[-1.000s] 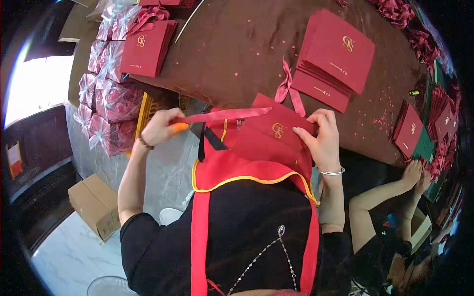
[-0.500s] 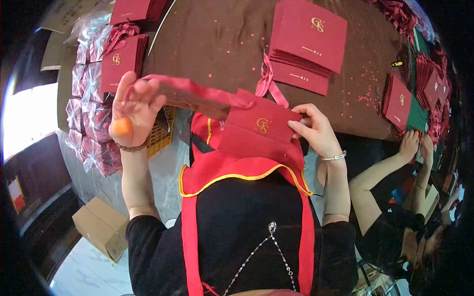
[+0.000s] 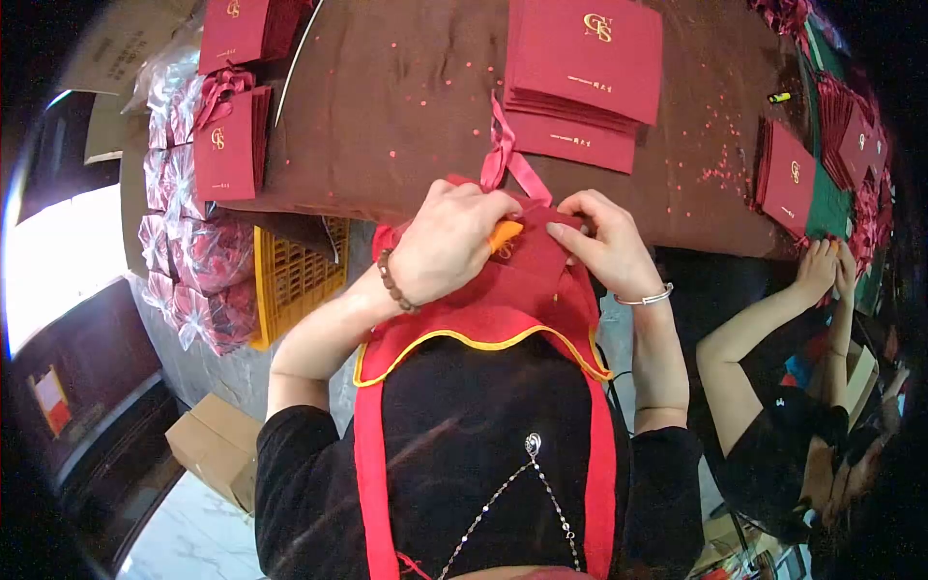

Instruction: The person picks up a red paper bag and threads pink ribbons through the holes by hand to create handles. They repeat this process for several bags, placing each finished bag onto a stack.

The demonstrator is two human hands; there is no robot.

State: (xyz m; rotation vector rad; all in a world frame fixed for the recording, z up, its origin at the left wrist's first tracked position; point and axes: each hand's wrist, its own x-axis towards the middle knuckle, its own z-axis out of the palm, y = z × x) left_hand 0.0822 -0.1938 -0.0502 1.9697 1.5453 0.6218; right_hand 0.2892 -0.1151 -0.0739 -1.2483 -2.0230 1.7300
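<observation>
A dark red paper gift bag (image 3: pixel 541 237) with a gold logo lies over my lap at the table edge, largely covered by my hands. My left hand (image 3: pixel 445 237), with an orange cover on its thumb, is closed at the bag's upper left; its fingertips and any ribbon under them are hidden. My right hand (image 3: pixel 614 246) pinches the bag's right edge between thumb and bent fingers. Just beyond, a pink ribbon (image 3: pixel 501 145) hangs from a stack of flat red bags (image 3: pixel 585 58) on the brown-covered table (image 3: pixel 387 106).
More red bags (image 3: pixel 232 145) stand at the left, near plastic-wrapped red bundles (image 3: pixel 208 256) and a yellow crate (image 3: pixel 290 280). A cardboard box (image 3: pixel 217 449) sits on the floor. At right, a co-worker's hands (image 3: pixel 826 271) are near another bag stack (image 3: pixel 785 179).
My left hand has come from the far left, where the ribbon handle trailed from it, across to the bag. My right hand stays at the bag's right edge.
</observation>
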